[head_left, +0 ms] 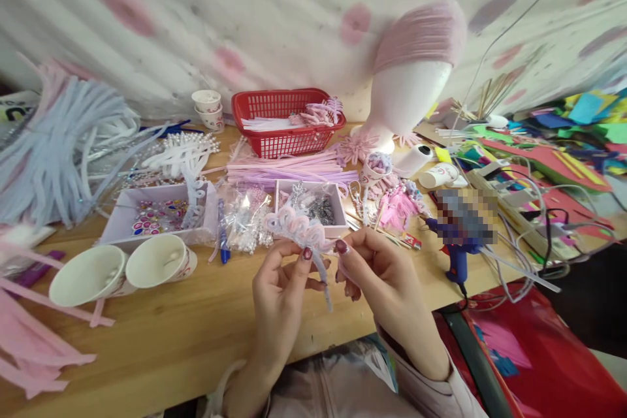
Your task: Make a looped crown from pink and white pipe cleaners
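Note:
Between my hands is a looped pipe-cleaner piece [298, 227] in pale pink and pale blue-grey, held above the front of the table. My left hand [280, 284] pinches it from below, thumb in front. A blue-grey pipe-cleaner end [323, 277] hangs down past the thumb. My right hand [379, 277] has thumb and finger pressed together on a pink pipe-cleaner end [329, 245] at the piece's right side. Just behind the piece stands a small white box [337, 206] with silver and grey bits. Parts of the fingers behind the piece are hidden.
A red basket [289, 144] and a foam head [409, 88] stand at the back. Two paper cups [159, 261] and a bead box [122, 209] are left. A glue gun [458, 261], its top blurred, and tangled cables [509, 274] lie right. Pipe cleaners [73, 144] fill the far left.

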`<state>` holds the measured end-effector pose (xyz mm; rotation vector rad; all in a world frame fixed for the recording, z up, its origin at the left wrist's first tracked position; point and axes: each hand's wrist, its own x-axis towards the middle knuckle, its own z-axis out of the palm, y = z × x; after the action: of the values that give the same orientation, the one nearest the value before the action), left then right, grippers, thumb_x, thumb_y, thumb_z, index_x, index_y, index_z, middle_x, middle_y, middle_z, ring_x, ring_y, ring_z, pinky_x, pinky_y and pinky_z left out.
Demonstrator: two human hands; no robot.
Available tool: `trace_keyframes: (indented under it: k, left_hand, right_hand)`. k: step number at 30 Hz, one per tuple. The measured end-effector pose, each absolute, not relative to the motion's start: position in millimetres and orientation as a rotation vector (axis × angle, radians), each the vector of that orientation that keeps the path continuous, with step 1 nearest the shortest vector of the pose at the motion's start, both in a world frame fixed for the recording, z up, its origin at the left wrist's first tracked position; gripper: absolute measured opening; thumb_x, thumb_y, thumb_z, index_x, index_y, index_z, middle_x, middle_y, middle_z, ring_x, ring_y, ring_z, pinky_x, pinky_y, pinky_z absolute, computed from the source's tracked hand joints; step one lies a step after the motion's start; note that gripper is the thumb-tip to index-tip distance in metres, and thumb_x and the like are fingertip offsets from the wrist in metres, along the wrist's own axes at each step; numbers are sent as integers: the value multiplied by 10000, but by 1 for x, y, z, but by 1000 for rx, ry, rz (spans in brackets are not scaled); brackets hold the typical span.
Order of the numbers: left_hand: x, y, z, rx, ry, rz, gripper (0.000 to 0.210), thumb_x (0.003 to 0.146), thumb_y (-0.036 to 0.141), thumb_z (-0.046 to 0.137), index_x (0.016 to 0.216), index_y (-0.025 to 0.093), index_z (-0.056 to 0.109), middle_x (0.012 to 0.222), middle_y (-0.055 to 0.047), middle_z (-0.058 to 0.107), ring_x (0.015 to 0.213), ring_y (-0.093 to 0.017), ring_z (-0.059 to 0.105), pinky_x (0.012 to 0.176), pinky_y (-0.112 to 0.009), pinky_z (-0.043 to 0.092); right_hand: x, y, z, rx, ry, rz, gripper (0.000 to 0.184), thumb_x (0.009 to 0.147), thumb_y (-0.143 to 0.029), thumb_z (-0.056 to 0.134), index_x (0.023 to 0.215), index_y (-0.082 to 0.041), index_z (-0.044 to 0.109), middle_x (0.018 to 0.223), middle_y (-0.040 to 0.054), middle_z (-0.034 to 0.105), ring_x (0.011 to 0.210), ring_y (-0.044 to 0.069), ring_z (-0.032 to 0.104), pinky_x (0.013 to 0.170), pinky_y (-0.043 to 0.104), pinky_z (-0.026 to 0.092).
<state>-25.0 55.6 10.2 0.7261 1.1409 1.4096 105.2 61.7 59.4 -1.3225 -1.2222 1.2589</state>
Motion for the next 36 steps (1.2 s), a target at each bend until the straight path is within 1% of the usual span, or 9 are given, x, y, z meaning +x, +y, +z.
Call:
trace_keyframes:
  k: [5,10,15,18,22,26,30,33,36]
  left_hand:
    - [-25,53,7,686,1085,1427,228,854,379,757,866,187,634,755,18,699,623,-141,713,521,-204,588]
    - [-20,53,7,609,1000,1421,242,849,382,764,876,188,621,757,12,735,593,-145,719,537,-220,585]
    - [-17,53,9,487,948,1425,289,803,385,809,863,184,610,761,7,745,588,-153,726,523,-220,570]
    - [-17,53,11,457,931,1422,291,799,385,813,849,181,612,773,-1,751,606,-156,728,527,-221,569]
    - [-17,54,10,437,922,1428,292,792,386,821,828,182,615,784,0,753,591,-145,720,524,-217,567]
    - [-17,55,5,430,930,1441,294,774,392,835,812,172,645,767,-2,748,589,-142,716,527,-218,573]
    - [-19,56,3,376,994,1456,329,704,401,885,812,152,701,723,-3,744,596,-127,716,558,-198,585]
    - [-20,56,4,330,1028,1436,346,657,395,913,834,145,751,738,-12,765,593,-102,711,587,-173,588]
    - [-21,57,7,310,1036,1427,342,620,388,931,811,147,780,722,-10,766,568,-90,698,566,-159,582]
  right_hand:
    - [103,62,61,-1301,-1151,1377,302,900,-446,688,795,-177,599,586,-33,626,452,73,547,435,162,441]
    - [98,64,63,-1306,-1104,1422,308,855,-445,708,764,-176,590,565,-23,632,427,84,545,425,183,457]
    - [96,63,63,-1336,-1133,1433,324,855,-450,689,724,-165,606,528,-19,615,406,71,510,411,170,418]
    - [97,63,64,-1317,-1103,1464,315,846,-456,705,749,-166,629,540,-16,634,410,75,520,414,169,416]
    - [97,65,63,-1291,-1080,1537,326,837,-459,717,728,-163,634,532,-15,631,419,76,522,423,169,420]
    - [97,68,61,-1266,-1067,1594,329,832,-465,719,738,-161,634,522,-17,628,423,74,526,430,165,420]
    - [99,69,57,-1280,-1092,1560,349,832,-475,720,723,-161,612,529,-11,631,406,70,519,421,168,414]
    - [101,69,53,-1274,-1140,1541,358,871,-488,693,742,-169,593,544,-11,628,425,75,531,429,169,412]
    - [102,67,50,-1246,-1187,1515,349,919,-481,648,761,-180,569,538,-40,570,447,69,501,440,166,389]
